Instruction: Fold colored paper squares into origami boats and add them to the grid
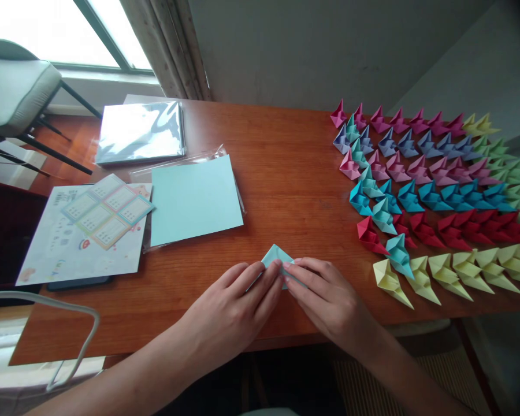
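Observation:
Near the table's front edge lies a small light-blue folded paper (275, 253), its pointed corner facing away from me. My left hand (238, 297) presses on its left part with the fingers close together. From the other side my right hand (329, 294) pinches its right edge, fingertips almost meeting those of the left. The fingers cover much of the paper, so its lower folds are hidden. To the left rests a stack of flat light-blue paper sheets (195, 199) on a clear plastic wrapper (221, 152).
Rows of folded paper figures in several colours, such as yellow ones (448, 276) and red ones (370, 236), fill the table's right side. A wrapped pack (141, 133), printed sheets (108, 211) and a white cable (93, 329) are at the left. A chair (19, 86) stands beyond.

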Motion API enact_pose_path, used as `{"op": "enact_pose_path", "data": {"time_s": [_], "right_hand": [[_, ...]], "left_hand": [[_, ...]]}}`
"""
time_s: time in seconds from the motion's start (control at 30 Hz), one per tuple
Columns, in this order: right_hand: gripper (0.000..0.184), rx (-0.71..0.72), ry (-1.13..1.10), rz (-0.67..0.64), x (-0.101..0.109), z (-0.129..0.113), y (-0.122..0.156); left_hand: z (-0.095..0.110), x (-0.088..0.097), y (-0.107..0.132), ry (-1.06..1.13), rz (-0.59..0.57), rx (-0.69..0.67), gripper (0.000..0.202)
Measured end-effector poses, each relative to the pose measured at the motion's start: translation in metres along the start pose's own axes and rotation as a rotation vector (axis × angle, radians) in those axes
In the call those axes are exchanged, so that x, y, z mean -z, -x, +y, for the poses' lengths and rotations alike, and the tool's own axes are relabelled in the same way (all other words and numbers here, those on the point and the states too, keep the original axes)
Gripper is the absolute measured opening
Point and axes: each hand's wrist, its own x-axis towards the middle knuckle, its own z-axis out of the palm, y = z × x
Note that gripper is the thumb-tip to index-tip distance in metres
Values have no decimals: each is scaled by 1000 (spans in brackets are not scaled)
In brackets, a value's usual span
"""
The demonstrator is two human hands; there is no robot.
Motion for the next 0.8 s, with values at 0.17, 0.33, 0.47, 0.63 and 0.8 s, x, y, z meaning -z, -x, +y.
{"op": "enact_pose_path", "data": {"time_s": [0.17, 0.33, 0.47, 0.63, 0.8], "right_hand": [[26, -103, -112, 40, 5, 0, -8], [11, -443, -138, 28, 7, 9, -46], [9, -538, -101, -126, 3, 20, -72], [14, -608, -72, -202, 4, 22, -83], [21, -637, -14, -202, 1, 22, -87]], "left_hand": [[2, -2, 2, -9, -39, 1, 40], [4, 0, 1, -31, -44, 0, 42], [4, 0, 1, -46, -63, -2, 42], [5, -3, 3, -54, -67, -9, 43], [7, -2, 2, -57, -71, -6, 45]]}}
